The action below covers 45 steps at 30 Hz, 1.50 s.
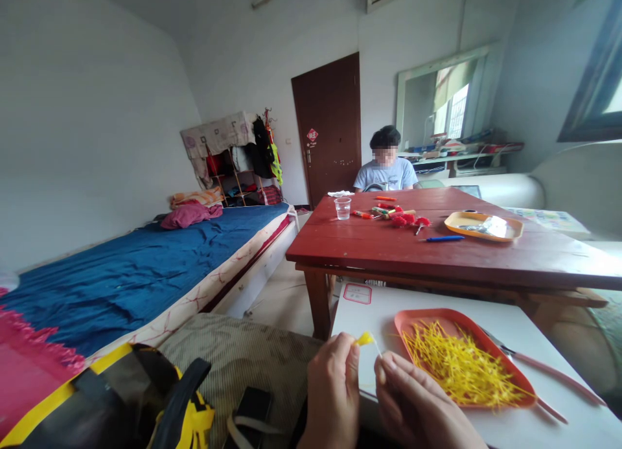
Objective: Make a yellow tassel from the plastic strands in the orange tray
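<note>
Our left hand pinches a small yellow tuft between thumb and forefinger; our right hand has its fingertips closed on a thin pale thread rising to it. We judge that we are working the thread at the tuft, a stage calling for a steady left pinch and light, even tension from the right. Both hands are near the low white tabletop's near edge. Just beside our right hand, the red-orange tray holds loose yellow strands, some poking over its rim, where a sleeve could catch. Pink-handled cutters lie along its right side. Bare white surface between tuft and tray gives us some room forward; beyond it, the higher red table's edge limits reach. At its far side sits a person.
</note>
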Motion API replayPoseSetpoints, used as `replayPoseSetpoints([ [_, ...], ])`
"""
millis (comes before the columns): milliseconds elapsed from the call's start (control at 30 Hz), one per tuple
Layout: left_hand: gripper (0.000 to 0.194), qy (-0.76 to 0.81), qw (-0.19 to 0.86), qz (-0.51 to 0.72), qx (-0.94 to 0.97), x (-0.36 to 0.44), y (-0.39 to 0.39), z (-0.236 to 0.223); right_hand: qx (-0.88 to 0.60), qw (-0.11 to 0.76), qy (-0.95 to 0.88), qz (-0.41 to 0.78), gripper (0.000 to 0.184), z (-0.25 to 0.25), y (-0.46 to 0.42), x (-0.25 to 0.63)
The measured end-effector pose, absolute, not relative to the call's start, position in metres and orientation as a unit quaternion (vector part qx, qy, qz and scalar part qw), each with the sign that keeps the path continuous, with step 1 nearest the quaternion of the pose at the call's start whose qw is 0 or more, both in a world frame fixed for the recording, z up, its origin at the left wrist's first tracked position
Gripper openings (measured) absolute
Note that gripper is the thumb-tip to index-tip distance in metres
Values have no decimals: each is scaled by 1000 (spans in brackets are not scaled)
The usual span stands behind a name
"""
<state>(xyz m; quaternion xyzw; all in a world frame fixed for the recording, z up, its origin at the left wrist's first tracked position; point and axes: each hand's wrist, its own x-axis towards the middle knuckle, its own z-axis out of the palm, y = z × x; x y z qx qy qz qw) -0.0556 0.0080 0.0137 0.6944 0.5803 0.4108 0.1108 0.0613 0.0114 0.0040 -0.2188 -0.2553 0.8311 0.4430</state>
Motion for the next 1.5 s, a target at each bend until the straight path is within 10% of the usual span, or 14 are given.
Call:
replayPoseSetpoints([
  [500,30,569,186,426,678,-55,6,18,-292,436,-329,785,41,10,7,61],
  [933,35,543,282,357,706,-69,5,41,-368,387,-726,434,33,26,22,105],
  [1500,34,557,270,412,669,-59,2,42,-351,428,-654,515,44,22,17,80],
])
